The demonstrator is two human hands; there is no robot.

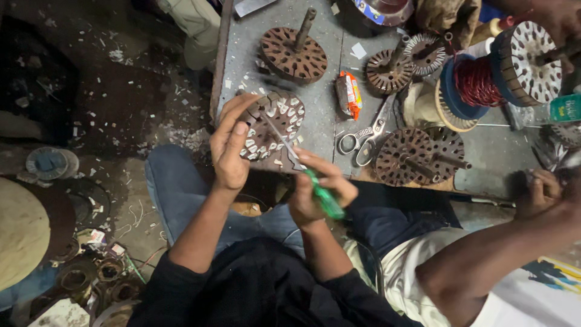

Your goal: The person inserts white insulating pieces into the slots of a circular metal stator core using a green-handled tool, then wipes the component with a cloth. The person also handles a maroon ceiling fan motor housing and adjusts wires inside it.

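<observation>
My left hand (231, 144) grips the near-left rim of a round slotted metal core (273, 126) with white paper slips in its slots, at the front edge of the grey bench (324, 115). My right hand (319, 191) holds a green-handled screwdriver (325, 200). Its thin shaft reaches up over the core's slots.
Several other slotted cores with shafts (293, 53) (417, 156) lie on the bench, along with scissors (363, 140), an orange packet (348, 94) and a spool of red wire (478, 82). Another person's arm (484, 260) and hand (538, 192) work at the right. Floor at left is littered with scraps.
</observation>
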